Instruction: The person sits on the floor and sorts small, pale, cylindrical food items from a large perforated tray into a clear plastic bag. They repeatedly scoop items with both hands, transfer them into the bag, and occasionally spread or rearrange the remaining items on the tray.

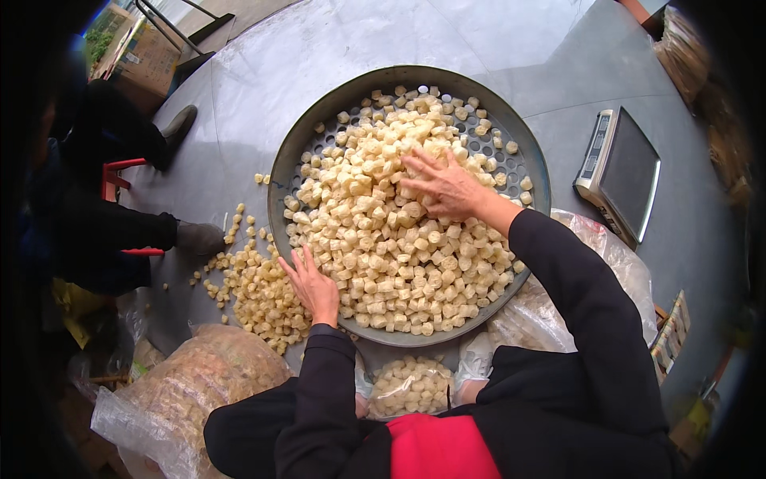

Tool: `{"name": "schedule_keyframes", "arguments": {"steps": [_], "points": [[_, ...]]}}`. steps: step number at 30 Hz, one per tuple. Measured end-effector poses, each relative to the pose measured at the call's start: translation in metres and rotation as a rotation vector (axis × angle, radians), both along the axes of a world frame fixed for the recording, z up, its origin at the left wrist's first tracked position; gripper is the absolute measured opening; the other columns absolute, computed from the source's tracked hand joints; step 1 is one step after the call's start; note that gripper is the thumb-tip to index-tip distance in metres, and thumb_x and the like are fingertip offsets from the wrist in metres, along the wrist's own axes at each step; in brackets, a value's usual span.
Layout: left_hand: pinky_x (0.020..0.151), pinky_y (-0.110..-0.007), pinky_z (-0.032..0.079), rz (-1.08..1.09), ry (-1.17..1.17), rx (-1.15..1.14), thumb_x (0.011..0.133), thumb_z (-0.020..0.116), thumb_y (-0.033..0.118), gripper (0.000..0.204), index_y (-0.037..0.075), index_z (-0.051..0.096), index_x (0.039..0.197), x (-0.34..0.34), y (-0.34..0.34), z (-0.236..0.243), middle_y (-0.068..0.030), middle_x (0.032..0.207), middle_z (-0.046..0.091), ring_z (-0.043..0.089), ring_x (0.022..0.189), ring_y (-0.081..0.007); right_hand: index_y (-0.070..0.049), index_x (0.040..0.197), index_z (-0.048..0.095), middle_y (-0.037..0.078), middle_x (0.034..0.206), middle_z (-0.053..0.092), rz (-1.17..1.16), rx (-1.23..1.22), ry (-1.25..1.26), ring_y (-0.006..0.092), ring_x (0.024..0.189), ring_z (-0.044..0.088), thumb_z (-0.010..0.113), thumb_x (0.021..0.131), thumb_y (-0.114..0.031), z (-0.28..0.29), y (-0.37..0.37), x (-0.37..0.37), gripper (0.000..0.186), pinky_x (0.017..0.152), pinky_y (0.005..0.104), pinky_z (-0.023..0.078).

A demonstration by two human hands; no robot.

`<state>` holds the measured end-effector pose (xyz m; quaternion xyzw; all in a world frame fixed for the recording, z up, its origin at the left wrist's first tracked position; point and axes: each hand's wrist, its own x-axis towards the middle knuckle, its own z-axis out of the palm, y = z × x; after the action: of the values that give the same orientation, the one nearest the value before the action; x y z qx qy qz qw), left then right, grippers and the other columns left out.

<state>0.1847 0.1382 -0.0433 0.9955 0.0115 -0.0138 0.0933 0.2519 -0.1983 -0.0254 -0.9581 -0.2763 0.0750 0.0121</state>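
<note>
A large round metal tray with holes (527, 136) is heaped with small pale-yellow cylindrical pieces (407, 287). My right hand (452, 188) rests on the upper right part of the heap, fingers apart among the pieces. My left hand (313, 287) lies at the lower left of the tray, over its rim, with fingers spread against the edge of the heap. More pieces (263, 311) are spilled in a pile on the floor left of the tray. A clear bag of pieces (410, 389) sits between my feet.
A scale (619, 176) stands right of the tray. Plastic bags lie at lower left (195, 387) and lower right (598, 279). Another person's legs and shoes (195, 238) are at left, by a red stool (112, 180). A cardboard box (148, 60) stands at upper left.
</note>
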Motion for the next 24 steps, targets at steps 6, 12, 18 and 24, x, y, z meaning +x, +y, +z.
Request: {"name": "schedule_keyframes", "arguments": {"steps": [6, 12, 18, 24], "points": [[0.11, -0.044, 0.026, -0.031, -0.07, -0.065, 0.073, 0.049, -0.009, 0.058, 0.003, 0.049, 0.13, 0.0, 0.003, -0.004, -0.0155, 0.138, 0.045, 0.012, 0.141, -0.0393, -0.033, 0.137, 0.04, 0.008, 0.154, 0.015, -0.373, 0.099, -0.019, 0.0319, 0.142, 0.012, 0.055, 0.088, -0.045, -0.004, -0.067, 0.01, 0.053, 0.104, 0.0678, 0.022], [0.11, -0.041, 0.028, 0.014, -0.056, -0.082, 0.075, 0.048, -0.009, 0.053, 0.003, 0.052, 0.126, 0.002, 0.001, -0.002, -0.0112, 0.137, 0.047, 0.011, 0.142, -0.0363, -0.02, 0.133, 0.046, 0.023, 0.146, 0.026, -0.557, 0.25, -0.186, 0.039, 0.137, 0.024, 0.047, 0.085, -0.005, 0.005, -0.067, -0.034, 0.05, 0.106, 0.0628, 0.022], [0.11, -0.04, 0.028, 0.042, -0.048, -0.097, 0.076, 0.05, -0.008, 0.049, 0.004, 0.056, 0.123, 0.003, 0.0, -0.003, -0.0093, 0.136, 0.048, 0.012, 0.142, -0.0351, -0.017, 0.14, 0.037, 0.023, 0.147, 0.027, 0.063, 0.545, 0.165, 0.0354, 0.139, 0.024, 0.054, 0.075, 0.002, 0.015, 0.045, -0.157, 0.07, 0.108, 0.0619, 0.017], [0.108, -0.038, 0.032, 0.058, -0.024, -0.059, 0.076, 0.051, -0.008, 0.045, 0.005, 0.059, 0.119, 0.003, -0.007, 0.0, -0.0058, 0.137, 0.048, 0.01, 0.142, -0.0329, -0.013, 0.135, 0.044, 0.005, 0.142, 0.042, 0.458, 0.432, 0.384, 0.0266, 0.143, 0.014, 0.045, 0.09, -0.025, -0.016, 0.059, -0.183, 0.047, 0.115, 0.0532, 0.004]]}}
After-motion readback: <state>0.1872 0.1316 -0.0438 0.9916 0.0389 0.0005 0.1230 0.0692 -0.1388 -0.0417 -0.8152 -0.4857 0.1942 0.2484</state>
